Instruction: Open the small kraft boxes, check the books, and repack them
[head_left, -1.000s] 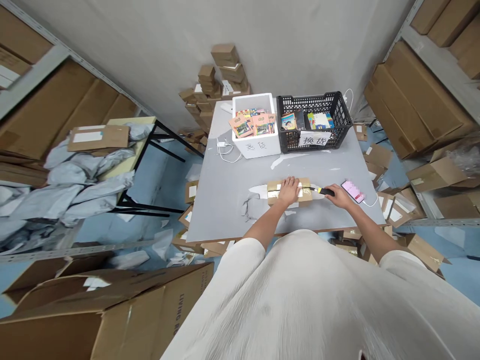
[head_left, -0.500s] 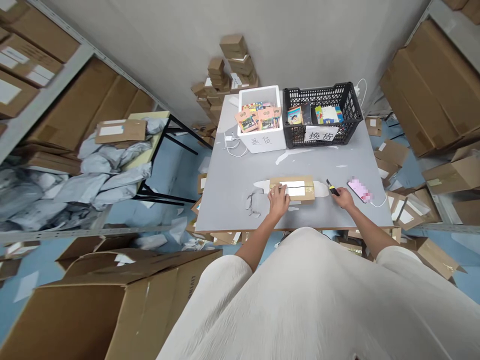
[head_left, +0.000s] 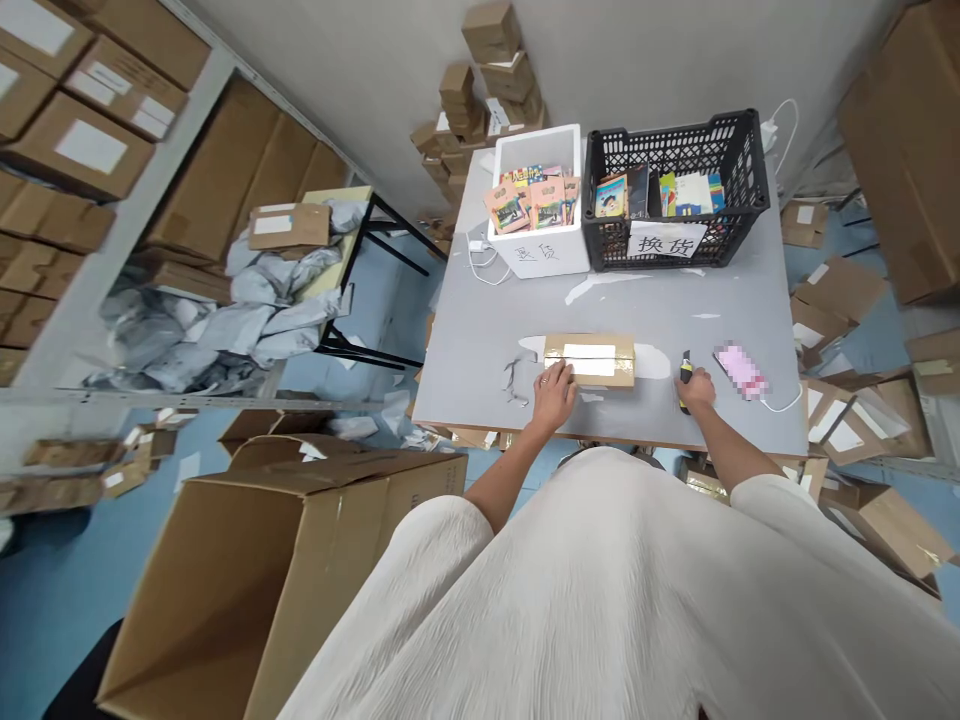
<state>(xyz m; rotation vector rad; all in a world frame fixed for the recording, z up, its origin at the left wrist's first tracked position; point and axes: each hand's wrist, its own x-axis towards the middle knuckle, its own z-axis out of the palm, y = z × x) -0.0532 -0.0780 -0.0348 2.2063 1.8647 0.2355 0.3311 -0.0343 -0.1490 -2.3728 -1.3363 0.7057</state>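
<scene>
A small brown cardboard box (head_left: pixel 624 372) with a white label and shiny tape lies on the grey table. My left hand (head_left: pixel 555 394) grips its near left corner, fingers over the top edge. To the right of the box, my right hand (head_left: pixel 699 388) is closed around a yellow and black utility knife (head_left: pixel 685 372). The knife is low at the tabletop, its tip pointing away from me; whether it touches the table I cannot tell. A phone (head_left: pixel 741 370) with a blurred pink screen lies right of this hand, a white cable attached.
A white foam box (head_left: pixel 544 255) of booklets and a black plastic crate (head_left: pixel 675 255) stand at the back of the table (head_left: pixel 480 330). Torn grey scraps (head_left: pixel 514 378) lie left. A large open carton (head_left: pixel 360 540) stands at lower left; grey parcels (head_left: pixel 240 320) fill the left side.
My right hand has drawn nearer to me, and the knife has turned from slanting left to pointing straight away. My left hand stays on the box. The whole view has shifted.
</scene>
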